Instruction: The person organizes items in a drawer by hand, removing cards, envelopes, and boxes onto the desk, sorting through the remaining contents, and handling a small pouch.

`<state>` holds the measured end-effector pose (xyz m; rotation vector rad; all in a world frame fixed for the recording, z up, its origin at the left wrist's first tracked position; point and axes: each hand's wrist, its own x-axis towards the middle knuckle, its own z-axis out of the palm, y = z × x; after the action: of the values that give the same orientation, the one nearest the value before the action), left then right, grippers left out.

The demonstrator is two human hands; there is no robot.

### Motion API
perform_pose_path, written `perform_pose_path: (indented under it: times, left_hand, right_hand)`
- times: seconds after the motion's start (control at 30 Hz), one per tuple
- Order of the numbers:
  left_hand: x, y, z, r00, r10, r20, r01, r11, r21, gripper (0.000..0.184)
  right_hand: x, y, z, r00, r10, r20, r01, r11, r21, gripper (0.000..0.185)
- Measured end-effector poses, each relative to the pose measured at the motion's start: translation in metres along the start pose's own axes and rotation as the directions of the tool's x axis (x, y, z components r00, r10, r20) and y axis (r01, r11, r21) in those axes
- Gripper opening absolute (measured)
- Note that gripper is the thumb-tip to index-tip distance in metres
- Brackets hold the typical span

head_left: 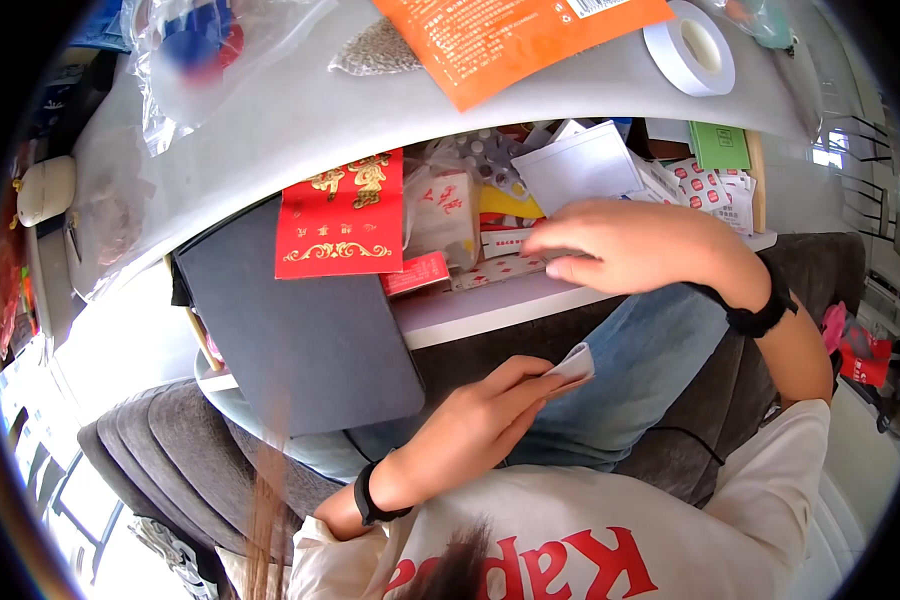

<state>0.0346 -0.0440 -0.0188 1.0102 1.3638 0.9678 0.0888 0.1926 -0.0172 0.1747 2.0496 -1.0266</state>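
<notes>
Low over my lap, my left hand (470, 420) pinches a small folded paper (576, 364) between thumb and fingers. My right hand (625, 243) reaches over the open drawer (490, 315), palm down, fingers and thumb apart with nothing visible between them. Just beside its fingertips lies a narrow white box (503, 243); whether they touch is unclear. Behind the hand a folded white paper (582, 172) leans on the pile. A red envelope with gold print (338, 235) overlaps a dark flat folder-like slab (310, 345), and a small red box (417, 274) sits by its corner.
Above the drawer, the grey tabletop (270, 120) carries an orange packet (510, 45), a white tape roll (660, 55) and a clear plastic bag (160, 95). A green booklet (720, 147) and patterned sachets (698, 185) fill the drawer's right end. A dark cushioned seat (160, 440) is beneath me.
</notes>
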Motion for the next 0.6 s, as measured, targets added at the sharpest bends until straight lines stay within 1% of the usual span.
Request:
perform_pose_path:
  times: [0.03,0.07,0.13,0.17,0.27,0.3,0.4,0.5,0.6]
  left_hand:
    - [-0.001,0.001,0.0,1.0,-0.004,-0.007,0.004,1.0,0.003,0.028]
    - [-0.003,0.002,0.0,1.0,-0.008,-0.015,0.008,1.0,0.006,0.028]
    - [-0.006,0.002,-0.002,0.999,-0.016,-0.041,0.017,1.0,0.018,0.029]
    - [-0.007,0.003,-0.003,0.998,-0.019,-0.054,0.02,0.999,0.025,0.029]
    - [-0.009,0.007,-0.007,0.997,-0.008,-0.079,0.012,0.999,0.051,0.029]
    - [-0.011,0.007,-0.008,0.996,-0.013,-0.091,0.017,0.999,0.044,0.029]
    - [-0.014,0.008,-0.009,0.992,-0.026,-0.122,0.03,0.999,0.037,0.029]
    - [-0.016,0.008,-0.01,0.988,-0.046,-0.147,0.053,0.998,0.042,0.03]
    - [-0.014,0.011,-0.011,0.984,-0.065,-0.163,0.072,0.997,0.036,0.03]
  right_hand:
    - [0.003,-0.001,-0.005,1.0,0.009,-0.027,-0.01,0.999,-0.039,0.033]
    - [0.008,0.003,-0.005,0.989,-0.064,-0.134,0.052,0.994,-0.091,0.034]
    - [0.02,0.007,-0.003,0.917,-0.221,-0.331,0.155,0.964,-0.214,0.036]
    - [0.024,0.004,-0.007,0.943,-0.156,-0.293,0.11,0.98,-0.168,0.04]
    - [0.047,-0.008,0.0,0.926,-0.132,-0.353,0.051,0.972,-0.229,0.045]
    - [0.06,0.006,0.014,0.837,-0.261,-0.481,0.077,0.927,-0.368,0.053]
    - [0.079,0.027,0.031,0.694,-0.412,-0.59,0.017,0.829,-0.56,0.058]
    - [0.076,0.036,0.035,0.705,-0.422,-0.57,0.002,0.805,-0.593,0.058]
    - [0.055,0.036,0.039,0.715,-0.469,-0.519,0.021,0.756,-0.654,0.051]
